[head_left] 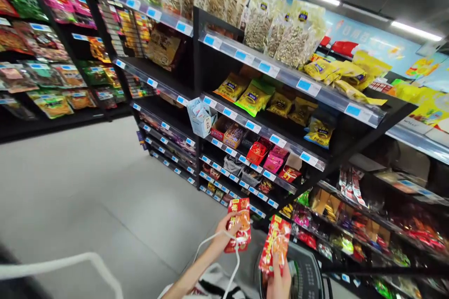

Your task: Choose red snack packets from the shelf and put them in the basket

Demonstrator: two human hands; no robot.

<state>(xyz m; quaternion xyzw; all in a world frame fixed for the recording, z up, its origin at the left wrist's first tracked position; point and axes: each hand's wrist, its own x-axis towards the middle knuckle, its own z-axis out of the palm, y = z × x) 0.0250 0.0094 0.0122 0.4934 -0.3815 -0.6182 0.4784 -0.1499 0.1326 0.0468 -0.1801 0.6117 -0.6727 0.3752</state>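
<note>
My left hand [224,231] grips a red snack packet [242,238] with yellow lettering, its thumb lying across the front. A similar red packet [275,243] is held upright in my right hand [279,280], thumb on its face and the other fingers mostly hidden behind it. The two packets are a short way apart. Below the right packet sits a dark basket [315,266], partly covered by that hand. A white cord [235,266] hangs in front of my left wrist.
Black shelving [196,70] with price tags runs ahead, holding nut bags [266,28], yellow snack packets [254,96] and small boxes [233,135]. A blue box of papers [199,119] hangs at the shelf post. Grey floor [105,187] lies to the left; more shelves [372,233] stand at right.
</note>
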